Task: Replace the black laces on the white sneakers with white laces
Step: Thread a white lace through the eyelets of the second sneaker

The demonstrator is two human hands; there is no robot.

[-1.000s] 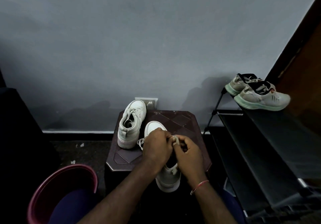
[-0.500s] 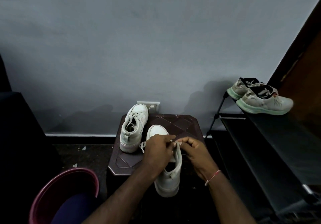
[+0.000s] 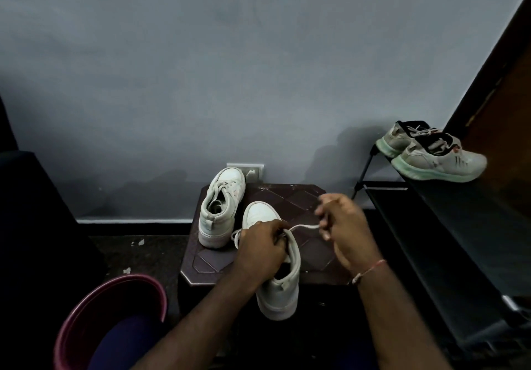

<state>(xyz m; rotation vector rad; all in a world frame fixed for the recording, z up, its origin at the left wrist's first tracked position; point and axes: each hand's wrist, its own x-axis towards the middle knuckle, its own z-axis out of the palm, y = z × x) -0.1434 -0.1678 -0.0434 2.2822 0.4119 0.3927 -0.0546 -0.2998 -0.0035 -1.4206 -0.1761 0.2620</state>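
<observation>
The white lace (image 3: 304, 227) now runs as a short, tight line from the top of the near sneaker (image 3: 283, 280) out to the right. A second ago no such span showed: both hands were bunched together over the eyelets, fingertips almost touching. The right hand (image 3: 342, 226) has since swung away to the right and a little up, blurred by its motion, and it pinches the free end of the lace, as far as the blur lets me tell. The left hand (image 3: 261, 252) stays where it was, fingers curled round the upper of the near sneaker, holding it down against the pull.

My reading is that the lace has just been passed through an eyelet and is being drawn through, so lacing of this shoe is under way and not finished. A loose loop of lace hangs at its left side.

The near sneaker stands toe away from the person on the front of the dark table (image 3: 301, 197), its heel over the front edge. The far sneaker (image 3: 221, 206) sits just beside it to the left, already laced in white. No black lace shows on either.
</observation>
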